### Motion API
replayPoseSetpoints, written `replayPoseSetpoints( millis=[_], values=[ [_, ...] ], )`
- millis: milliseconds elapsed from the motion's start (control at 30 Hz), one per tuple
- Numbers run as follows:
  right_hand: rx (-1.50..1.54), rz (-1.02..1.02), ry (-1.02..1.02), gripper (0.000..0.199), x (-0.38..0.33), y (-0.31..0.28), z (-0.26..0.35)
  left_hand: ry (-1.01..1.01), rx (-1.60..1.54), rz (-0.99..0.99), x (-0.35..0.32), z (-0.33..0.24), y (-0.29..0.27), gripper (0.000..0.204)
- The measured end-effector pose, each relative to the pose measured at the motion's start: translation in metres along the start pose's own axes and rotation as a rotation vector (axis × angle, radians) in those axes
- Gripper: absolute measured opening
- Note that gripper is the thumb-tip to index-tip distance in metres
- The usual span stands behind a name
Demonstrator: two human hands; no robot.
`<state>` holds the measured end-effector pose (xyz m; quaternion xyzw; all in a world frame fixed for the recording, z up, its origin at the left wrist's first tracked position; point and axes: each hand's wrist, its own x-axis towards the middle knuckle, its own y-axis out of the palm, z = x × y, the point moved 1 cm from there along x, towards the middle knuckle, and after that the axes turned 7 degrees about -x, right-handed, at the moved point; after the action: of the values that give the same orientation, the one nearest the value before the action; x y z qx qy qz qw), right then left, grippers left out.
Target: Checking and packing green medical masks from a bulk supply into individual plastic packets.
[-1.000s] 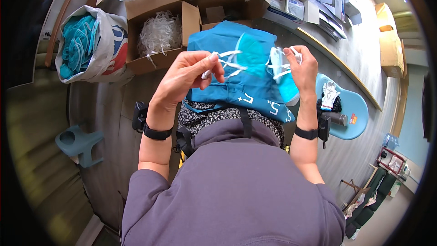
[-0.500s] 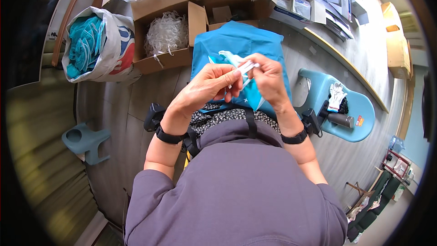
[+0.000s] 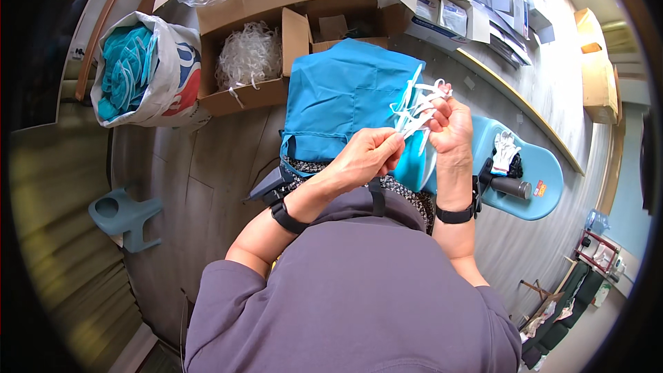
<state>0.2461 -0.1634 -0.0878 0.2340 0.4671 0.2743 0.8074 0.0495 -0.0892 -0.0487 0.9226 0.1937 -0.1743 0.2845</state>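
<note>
My left hand [image 3: 373, 152] is closed, thumb and fingertips pinching the lower ends of several white elastic straps [image 3: 414, 110]. The upper ends of the straps run up into my right hand [image 3: 451, 123], whose fingers are curled around them. Below the straps hangs teal material that looks like a face mask [image 3: 413, 166], partly hidden behind my hands. A blue cloth apron [image 3: 338, 90] lies spread over my lap under my left hand.
A white bag [image 3: 164, 76] of teal masks stands at the far left. Beside it, a cardboard box [image 3: 269, 95] holds tangled white straps [image 3: 249, 52]. On my right, a blue plastic stool [image 3: 542, 173] carries white gloves [image 3: 505, 152] and a dark flask [image 3: 511, 187].
Both hands have shifted right, and the right one has turned up and away from the left. The white straps now spread out between them, and more of the apron shows.
</note>
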Motion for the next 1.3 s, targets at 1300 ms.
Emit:
replayPoseSetpoints(
  millis=[1300],
  values=[
    [-0.329,0.363,-0.220,0.023,-0.024,0.023,0.007,0.180,0.594,-0.518,0.149,-0.062,-0.152,0.070]
  ],
)
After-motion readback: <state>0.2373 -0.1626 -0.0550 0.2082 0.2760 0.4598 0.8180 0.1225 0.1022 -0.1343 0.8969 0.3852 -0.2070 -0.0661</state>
